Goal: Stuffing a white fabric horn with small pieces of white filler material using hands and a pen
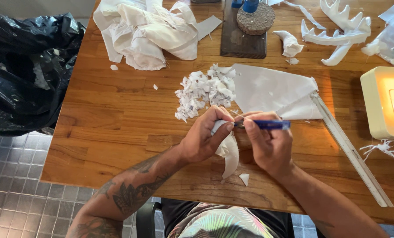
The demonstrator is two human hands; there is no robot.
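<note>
White curved plastic piece (229,154) sits gripped in the left hand (204,139), fingers wrapped round it above the wooden tabletop (113,119). Right hand (267,143) pinches a blue-handled craft knife (265,124), whose blade tip is hard to make out. Just beyond lie a heap of white shavings (203,90), a white sheet (267,90) and a metal ruler (351,152). A black plastic bag (25,66) stands over the grey tiled floor (16,194).

Both arms are bare, no sleeves or gloves showing. The left forearm (131,194) is covered in dark tattoos, kind of leafy or floral shapes running from near the wrist down to the lower left of the frame. At the bottom centre there's a shirt (214,222) in a swirly pastel pattern: pink, green, yellow.
</note>
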